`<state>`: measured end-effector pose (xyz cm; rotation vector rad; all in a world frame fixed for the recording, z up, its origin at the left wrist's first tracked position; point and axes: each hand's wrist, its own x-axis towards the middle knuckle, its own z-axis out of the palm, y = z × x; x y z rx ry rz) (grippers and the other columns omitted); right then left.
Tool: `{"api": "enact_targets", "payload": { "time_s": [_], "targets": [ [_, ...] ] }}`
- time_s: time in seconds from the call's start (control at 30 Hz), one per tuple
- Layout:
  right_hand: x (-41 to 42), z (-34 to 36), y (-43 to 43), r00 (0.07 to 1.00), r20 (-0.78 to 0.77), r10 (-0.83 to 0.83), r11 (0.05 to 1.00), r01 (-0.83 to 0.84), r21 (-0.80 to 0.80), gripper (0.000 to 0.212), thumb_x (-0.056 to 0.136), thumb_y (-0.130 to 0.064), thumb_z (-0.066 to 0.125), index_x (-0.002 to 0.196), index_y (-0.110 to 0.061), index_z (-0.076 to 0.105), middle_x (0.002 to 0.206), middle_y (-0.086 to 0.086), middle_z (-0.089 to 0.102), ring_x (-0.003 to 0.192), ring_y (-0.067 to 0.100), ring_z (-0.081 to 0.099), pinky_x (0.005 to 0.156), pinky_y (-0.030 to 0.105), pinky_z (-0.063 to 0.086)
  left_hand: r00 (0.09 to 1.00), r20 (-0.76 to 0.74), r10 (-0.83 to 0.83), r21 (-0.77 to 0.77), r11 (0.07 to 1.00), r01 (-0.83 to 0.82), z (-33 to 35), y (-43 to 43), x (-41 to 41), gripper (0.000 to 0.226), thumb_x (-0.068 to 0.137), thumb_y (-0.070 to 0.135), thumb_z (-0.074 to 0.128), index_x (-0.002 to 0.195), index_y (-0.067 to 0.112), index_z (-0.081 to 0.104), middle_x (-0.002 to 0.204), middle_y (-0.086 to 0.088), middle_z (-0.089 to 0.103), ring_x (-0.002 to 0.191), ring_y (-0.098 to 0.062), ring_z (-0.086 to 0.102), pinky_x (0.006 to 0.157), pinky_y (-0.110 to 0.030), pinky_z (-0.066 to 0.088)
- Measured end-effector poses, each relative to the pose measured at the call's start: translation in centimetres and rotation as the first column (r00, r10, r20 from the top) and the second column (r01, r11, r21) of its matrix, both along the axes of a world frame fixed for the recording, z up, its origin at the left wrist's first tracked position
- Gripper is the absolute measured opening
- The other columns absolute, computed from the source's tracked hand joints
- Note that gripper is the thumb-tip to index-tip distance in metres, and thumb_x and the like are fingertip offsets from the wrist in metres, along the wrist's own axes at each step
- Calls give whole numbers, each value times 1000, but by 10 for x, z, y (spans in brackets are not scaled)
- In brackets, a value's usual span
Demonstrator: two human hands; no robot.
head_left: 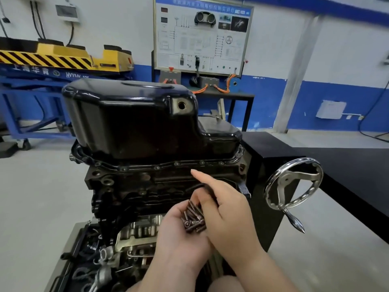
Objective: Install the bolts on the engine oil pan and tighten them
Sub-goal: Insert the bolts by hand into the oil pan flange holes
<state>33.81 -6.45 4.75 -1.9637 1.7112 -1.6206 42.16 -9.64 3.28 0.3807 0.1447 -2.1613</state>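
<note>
glossy black oil pan (130,119), left hand (179,239) cupping dark cylindrical bolts (193,218), right hand (227,207) thumb on them, its grip unclear

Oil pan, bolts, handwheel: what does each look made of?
Oil pan: likely painted sheet metal, glossy black, sharp reflections on rounded corners. Bolts: dull brownish-grey metal, probably steel, little shine. Handwheel: bright polished metal, perhaps chromed, mirror glints.

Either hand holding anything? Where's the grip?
Left hand cups a pile of bolts in its palm. Right hand is at the pile; whether it pinches one cannot be told.
</note>
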Motion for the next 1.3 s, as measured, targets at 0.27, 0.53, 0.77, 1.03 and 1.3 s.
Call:
{"api": "enact_targets", "payload": {
  "time_s": [0.27, 0.53, 0.77, 1.03, 1.3],
  "targets": [
    [-48, 3, -22, 771, 636, -42, 961, -141, 236, 26, 93, -22, 47, 96, -31, 71, 49, -14, 41, 41, 0, 39, 41, 11, 34, 981, -73, -179, 106, 977, 186, -7, -17, -33, 24, 71, 9, 50, 74, -4, 69, 83, -22, 69, 69, -36, 69, 59, -48, 56],
    [-92, -14, -48, 893, 436, -110, 940, -50, 338, 18, 93, -30, 45, 87, -46, 48, 54, -12, 49, 43, 0, 39, 46, 18, 31, 977, 29, -211, 211, 957, 200, -19, -45, -58, 23, 77, 11, 49, 78, -4, 66, 74, -24, 68, 77, -34, 64, 65, -53, 47],
    [-107, -13, -59, 965, 234, -119, 944, 36, 328, 27, 95, -27, 47, 83, -39, 69, 56, -21, 58, 52, -5, 53, 52, 10, 34, 974, 14, -228, 243, 945, 218, -30, -61, -67, 29, 84, 14, 49, 74, -6, 67, 76, -24, 68, 72, -34, 66, 64, -51, 47],
    [-105, 9, -72, 993, 58, -103, 961, 84, 263, 36, 95, -17, 46, 86, -49, 60, 73, -40, 60, 72, -20, 52, 66, 4, 37, 964, 23, -265, 187, 948, 257, -31, -66, -72, 28, 70, 11, 53, 61, -7, 71, 80, -23, 69, 66, -35, 69, 68, -49, 50],
    [-109, 13, -81, 987, 142, -71, 957, 27, 289, 10, 91, -22, 58, 83, -24, 52, 75, -12, 72, 36, 6, 49, 44, 14, 40, 955, 65, -288, 105, 954, 281, -29, -68, -73, 35, 83, 13, 52, 63, -7, 72, 83, -23, 70, 67, -35, 70, 69, -48, 51]
  ]
}}
